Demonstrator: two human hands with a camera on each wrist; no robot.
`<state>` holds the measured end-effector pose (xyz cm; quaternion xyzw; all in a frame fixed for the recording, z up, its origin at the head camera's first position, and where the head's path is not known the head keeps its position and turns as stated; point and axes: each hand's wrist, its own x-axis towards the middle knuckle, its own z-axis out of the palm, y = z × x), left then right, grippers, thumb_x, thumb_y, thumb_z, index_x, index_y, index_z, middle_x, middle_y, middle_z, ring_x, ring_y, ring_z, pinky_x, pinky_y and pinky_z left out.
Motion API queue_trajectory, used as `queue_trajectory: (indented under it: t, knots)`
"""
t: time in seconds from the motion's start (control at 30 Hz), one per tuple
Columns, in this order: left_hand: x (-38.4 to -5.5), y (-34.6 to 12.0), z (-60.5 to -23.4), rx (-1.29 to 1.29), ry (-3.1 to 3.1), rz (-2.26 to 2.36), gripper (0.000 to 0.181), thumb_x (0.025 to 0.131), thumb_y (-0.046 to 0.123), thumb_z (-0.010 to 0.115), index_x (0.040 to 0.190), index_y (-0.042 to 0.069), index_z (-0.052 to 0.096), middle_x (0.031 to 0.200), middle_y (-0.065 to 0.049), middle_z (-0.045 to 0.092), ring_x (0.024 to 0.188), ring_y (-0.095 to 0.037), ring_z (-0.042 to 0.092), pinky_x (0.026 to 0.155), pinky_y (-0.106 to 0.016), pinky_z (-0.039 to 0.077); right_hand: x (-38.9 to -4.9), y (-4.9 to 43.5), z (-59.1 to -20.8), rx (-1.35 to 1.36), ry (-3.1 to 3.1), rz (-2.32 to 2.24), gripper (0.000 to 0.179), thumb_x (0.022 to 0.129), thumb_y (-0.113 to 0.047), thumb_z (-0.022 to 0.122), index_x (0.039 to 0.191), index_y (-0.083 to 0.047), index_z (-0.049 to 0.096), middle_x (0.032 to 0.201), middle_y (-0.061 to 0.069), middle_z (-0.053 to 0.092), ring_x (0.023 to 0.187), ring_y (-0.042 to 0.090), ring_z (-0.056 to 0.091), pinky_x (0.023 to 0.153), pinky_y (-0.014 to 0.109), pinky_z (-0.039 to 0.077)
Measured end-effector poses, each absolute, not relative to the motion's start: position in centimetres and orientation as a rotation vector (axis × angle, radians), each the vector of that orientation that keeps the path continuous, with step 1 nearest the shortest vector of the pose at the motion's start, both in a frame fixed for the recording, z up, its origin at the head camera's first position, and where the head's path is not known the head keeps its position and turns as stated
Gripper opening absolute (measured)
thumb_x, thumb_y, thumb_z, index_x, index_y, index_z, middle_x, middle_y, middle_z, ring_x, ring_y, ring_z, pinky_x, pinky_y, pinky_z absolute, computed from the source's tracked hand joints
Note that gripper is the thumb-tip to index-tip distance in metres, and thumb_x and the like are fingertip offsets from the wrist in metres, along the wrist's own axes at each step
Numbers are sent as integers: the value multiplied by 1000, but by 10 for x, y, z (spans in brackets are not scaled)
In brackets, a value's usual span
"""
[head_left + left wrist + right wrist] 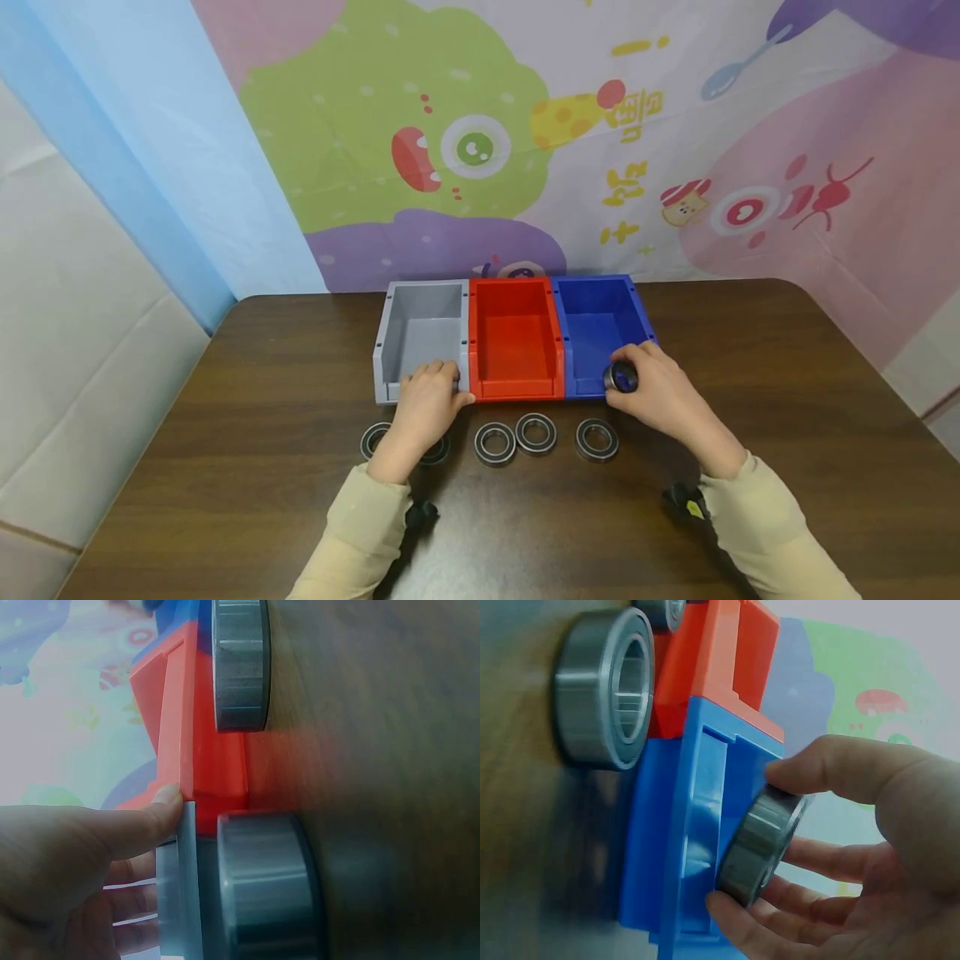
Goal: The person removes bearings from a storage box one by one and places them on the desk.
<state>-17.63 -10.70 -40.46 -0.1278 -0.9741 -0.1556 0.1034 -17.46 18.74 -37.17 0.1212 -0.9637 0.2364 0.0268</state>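
Observation:
My left hand (pixel 427 404) is at the front of the grey bin (pixel 381 358). Its thumb touches the rim by the red bin (pixel 517 390), and its fingers reach over the front lip, tips hidden behind it. A small dark patch beside those fingers is too hidden to identify. My right hand (pixel 660 392) pinches a ball bearing (pixel 754 844) between thumb and fingers, tilted at the front opening of the blue bin (pixel 697 825). More ball bearings lie on the table before the bins, among them one bearing (pixel 597 440) near the right hand and one (pixel 495 444) nearer the left.
The three bins stand side by side against a cartoon-printed cloth (pixel 472 100) at the back of the brown table (pixel 247 467). Another bearing (pixel 536 433) lies before the red bin. Two more are partly covered by my left hand and wrist.

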Motion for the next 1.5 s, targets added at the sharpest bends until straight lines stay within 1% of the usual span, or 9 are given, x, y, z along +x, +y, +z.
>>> queue_trajectory:
  t: [0.37, 0.57, 0.73, 0.93, 1.17, 1.27, 1.33, 1.43, 1.5]
  knots:
    - [-176, -109, -407, -373, -2877, -468, 32, 75, 33, 72, 86, 7, 57, 77, -6, 56, 75, -26, 53, 68, -42, 40, -155, 194, -376, 508, -3033, 599, 44, 62, -20, 80, 97, -3, 58, 88, 12, 51, 78, 25, 51, 70, 42, 45]
    - [-176, -109, -407, -374, -2878, -473, 31, 75, 32, 71, 85, 7, 57, 77, -6, 56, 76, -26, 53, 68, -43, 40, -150, 195, -382, 589, -3102, 521, 43, 59, -17, 82, 93, -5, 59, 85, 8, 50, 78, 23, 51, 70, 41, 44]
    - [-177, -110, -408, -372, -2878, -471, 31, 75, 32, 72, 85, 7, 57, 76, -5, 56, 75, -26, 53, 67, -42, 40, -149, 195, -388, 607, -3148, 509, 41, 58, -14, 81, 92, -5, 60, 86, 7, 51, 79, 23, 51, 71, 40, 44]
    - [-176, -110, -408, -375, -2881, -469, 30, 75, 32, 72, 84, 7, 57, 75, -5, 55, 75, -26, 53, 68, -42, 39, -148, 194, -395, 630, -3201, 515, 42, 58, -15, 82, 92, -5, 60, 87, 7, 51, 77, 21, 50, 71, 37, 43]
    - [-177, -111, -409, -383, -2869, -458, 31, 76, 32, 71, 85, 7, 57, 77, -5, 57, 76, -26, 54, 67, -41, 40, -149, 193, -398, 644, -3213, 489, 45, 57, -16, 83, 95, -3, 61, 88, 8, 52, 80, 23, 51, 73, 39, 44]
    - [-176, -113, -409, -390, -2875, -444, 30, 76, 32, 71, 86, 7, 58, 77, -5, 57, 75, -25, 54, 66, -39, 41, -147, 191, -393, 649, -3253, 449, 49, 61, -21, 82, 101, -3, 61, 94, 10, 55, 87, 26, 53, 78, 42, 44]
    - [-176, -115, -409, -406, -2881, -433, 30, 76, 31, 72, 86, 6, 58, 77, -6, 57, 74, -25, 55, 64, -39, 42, -146, 189, -387, 643, -3255, 409, 47, 66, -25, 79, 104, -3, 61, 98, 10, 57, 91, 28, 54, 79, 44, 45]
    - [-175, -117, -404, -408, -2871, -464, 32, 76, 30, 72, 91, 4, 61, 80, -8, 61, 74, -27, 58, 66, -40, 45, -149, 182, -374, 612, -3135, 414, 35, 77, -27, 70, 103, -4, 63, 99, 9, 62, 93, 29, 59, 79, 45, 46]
    - [-175, -117, -397, -392, -2838, -507, 36, 77, 30, 71, 99, 3, 61, 88, -11, 64, 79, -30, 60, 71, -42, 47, -152, 176, -366, 583, -2989, 462, 28, 84, -25, 63, 103, -5, 65, 98, 8, 65, 93, 28, 61, 81, 46, 45]
